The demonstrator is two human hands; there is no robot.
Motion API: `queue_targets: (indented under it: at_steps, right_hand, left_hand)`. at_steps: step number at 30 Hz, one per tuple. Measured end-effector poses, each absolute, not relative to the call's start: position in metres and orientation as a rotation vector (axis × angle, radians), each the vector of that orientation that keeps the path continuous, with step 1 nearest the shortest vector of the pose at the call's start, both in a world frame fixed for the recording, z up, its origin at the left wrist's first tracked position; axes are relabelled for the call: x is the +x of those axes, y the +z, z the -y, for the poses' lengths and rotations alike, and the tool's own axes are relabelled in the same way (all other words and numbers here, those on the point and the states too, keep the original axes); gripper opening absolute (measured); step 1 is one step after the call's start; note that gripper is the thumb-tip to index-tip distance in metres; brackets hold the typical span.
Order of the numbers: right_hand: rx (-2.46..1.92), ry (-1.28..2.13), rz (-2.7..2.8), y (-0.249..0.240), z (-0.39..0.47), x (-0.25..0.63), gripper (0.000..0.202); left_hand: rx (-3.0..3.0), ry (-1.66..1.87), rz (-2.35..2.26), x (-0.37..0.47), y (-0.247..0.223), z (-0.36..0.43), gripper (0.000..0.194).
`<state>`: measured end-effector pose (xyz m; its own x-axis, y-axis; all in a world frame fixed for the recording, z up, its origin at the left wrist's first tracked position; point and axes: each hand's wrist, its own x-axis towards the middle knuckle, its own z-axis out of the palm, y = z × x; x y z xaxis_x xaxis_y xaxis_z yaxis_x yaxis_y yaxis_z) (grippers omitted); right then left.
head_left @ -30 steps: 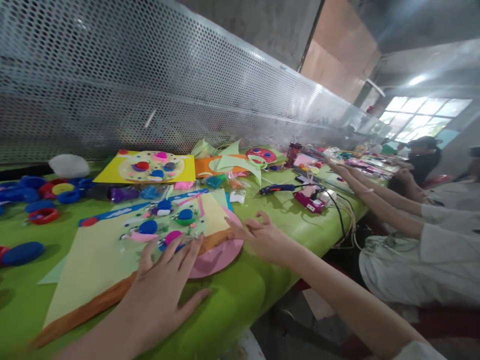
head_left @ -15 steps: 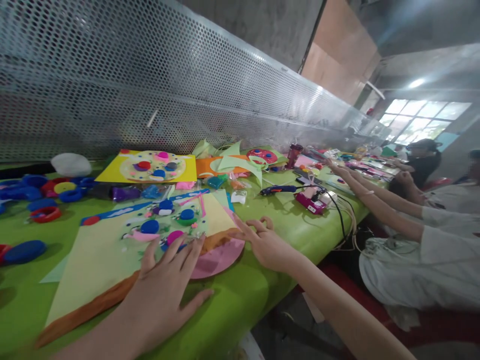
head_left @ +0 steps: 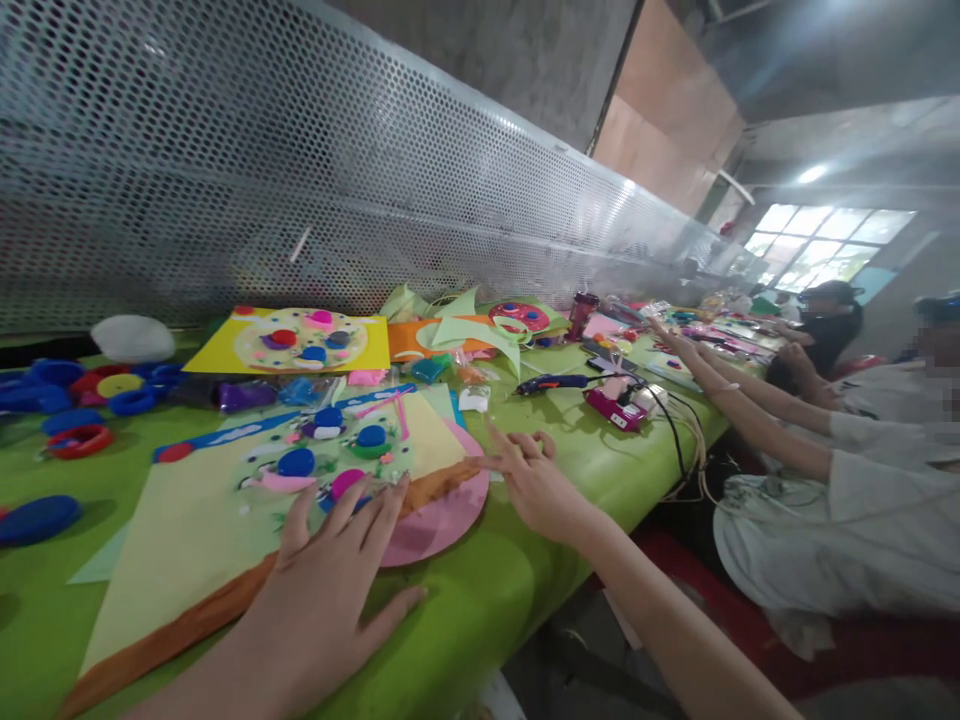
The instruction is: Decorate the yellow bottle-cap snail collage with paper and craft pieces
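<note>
My left hand point(head_left: 334, 570) lies spread over the near edge of a pale yellow paper collage point(head_left: 180, 540), its fingertips near a magenta bottle cap point(head_left: 347, 486). Blue caps point(head_left: 296, 462) and small clay bits decorate the sheet. Along its near edge runs a strip of brown clay point(head_left: 442, 483), partly hidden under my left hand. My right hand point(head_left: 536, 485) has its index finger extended, and a fingertip touches the strip's right end; the other fingers are bent. Beneath that end lies a pink paper disc point(head_left: 442, 525).
Behind the collage lies a yellow card with a decorated circle point(head_left: 202, 345). Loose bottle caps point(head_left: 79, 440) are at the left. A glue gun point(head_left: 551, 383) and a purple power strip point(head_left: 615, 408) with cables lie at the right. Other people's arms point(head_left: 765, 420) reach over the table. A perforated metal panel point(head_left: 300, 150) stands behind.
My right index fingertip has shifted slightly along the end of the brown strip. My left hand stays spread in place. The camera view has turned slightly.
</note>
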<state>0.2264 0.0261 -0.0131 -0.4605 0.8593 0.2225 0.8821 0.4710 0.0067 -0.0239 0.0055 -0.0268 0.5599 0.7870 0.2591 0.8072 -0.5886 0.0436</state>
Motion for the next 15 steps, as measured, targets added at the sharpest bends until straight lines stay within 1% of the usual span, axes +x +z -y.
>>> queue_targets:
  at_steps: [3, 8, 10, 15]
  right_hand:
    - [-1.594, -0.168, 2.463, -0.020, -0.020, 0.224, 0.071]
    - [-1.574, -0.254, 2.607, -0.022, -0.012, 0.215, 0.069]
    - [-1.552, -0.203, 2.614, -0.022, -0.012, 0.213, 0.071]
    - [-1.485, 0.045, 2.495, -0.021, -0.017, 0.214, 0.074]
  left_hand:
    - [-2.682, -0.419, 1.372, -0.024, -0.029, -0.006, 0.075]
    - [-2.692, -0.399, 1.392, -0.024, -0.027, -0.006, 0.076]
    - [-2.702, -0.401, 1.387, -0.024, -0.027, -0.006, 0.077]
    - [-2.689, -0.440, 1.356, -0.024, -0.029, -0.005, 0.079]
